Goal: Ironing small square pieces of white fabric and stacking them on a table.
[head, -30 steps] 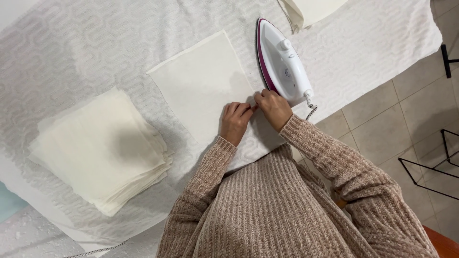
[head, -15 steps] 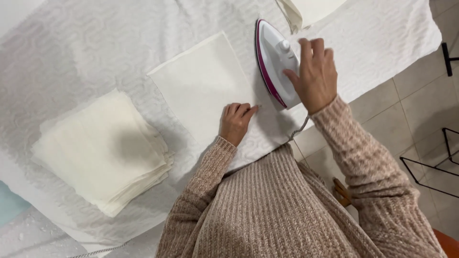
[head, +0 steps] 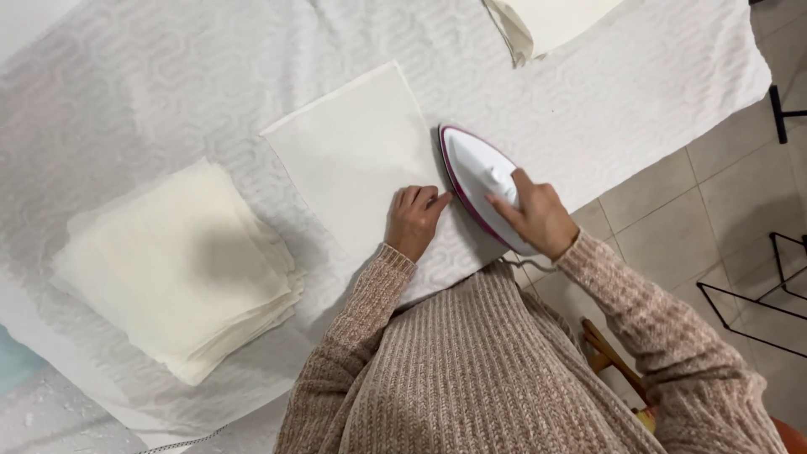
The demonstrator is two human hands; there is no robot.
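Right hand clamped on white iron, now brought down beside single cloth square. Left hand loosely curled, pressing its near edge. Stacked squares well left on patterned cover.

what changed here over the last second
The right hand left the single cloth square, took hold of the iron and drew it nearer the body, beside the square's right edge. The left hand stayed pressing the square; the cloth stack did not move.
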